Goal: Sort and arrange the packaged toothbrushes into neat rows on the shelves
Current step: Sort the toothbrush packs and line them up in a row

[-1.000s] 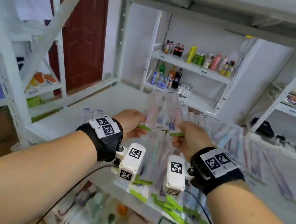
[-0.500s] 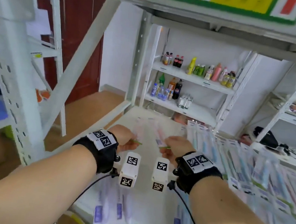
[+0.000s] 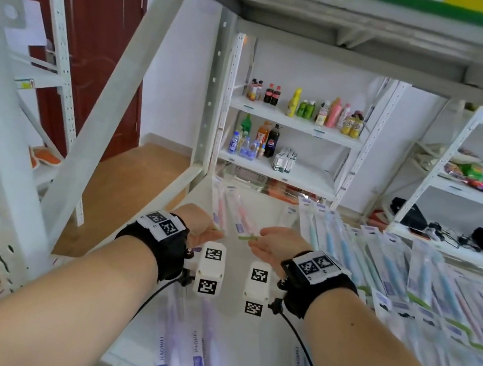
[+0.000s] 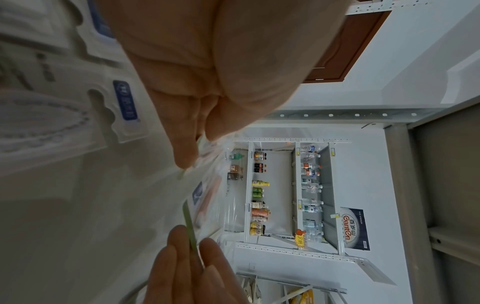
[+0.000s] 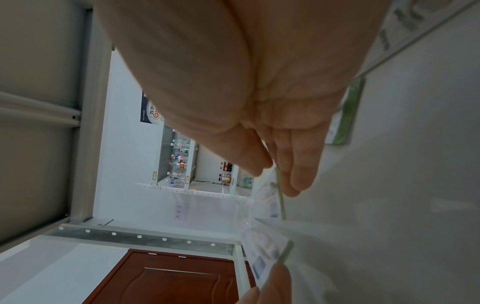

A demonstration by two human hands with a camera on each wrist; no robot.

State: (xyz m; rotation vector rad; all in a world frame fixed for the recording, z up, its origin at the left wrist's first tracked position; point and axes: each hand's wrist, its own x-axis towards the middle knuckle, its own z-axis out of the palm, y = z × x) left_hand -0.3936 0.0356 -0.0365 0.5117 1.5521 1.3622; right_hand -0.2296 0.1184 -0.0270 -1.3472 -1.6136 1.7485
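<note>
Each hand pinches one clear pack holding a pink toothbrush by its green bottom edge. The left hand (image 3: pixel 212 232) holds the left pack (image 3: pixel 219 208); its thumb and fingers close on that pack (image 4: pixel 207 152) in the left wrist view. The right hand (image 3: pixel 259 239) holds the right pack (image 3: pixel 243 214) by the green strip (image 5: pixel 280 191). Both packs point away from me, low over the back left of the white shelf (image 3: pixel 254 352). Whether they touch the shelf I cannot tell. Rows of blue packs (image 3: pixel 378 268) cover the right side, and purple packs (image 3: pixel 195 349) lie near the front edge.
The upper shelf (image 3: pixel 355 17) hangs close overhead. A white upright post (image 3: pixel 212 99) and a diagonal brace (image 3: pixel 111 118) stand at the left. Far shelves carry bottles (image 3: pixel 301 119). A red door (image 3: pixel 103 50) is behind on the left.
Both hands have carried their pink packs up from the lower pile and further in, to the back left of the shelf with the rows. The packs now lie lower and flatter.
</note>
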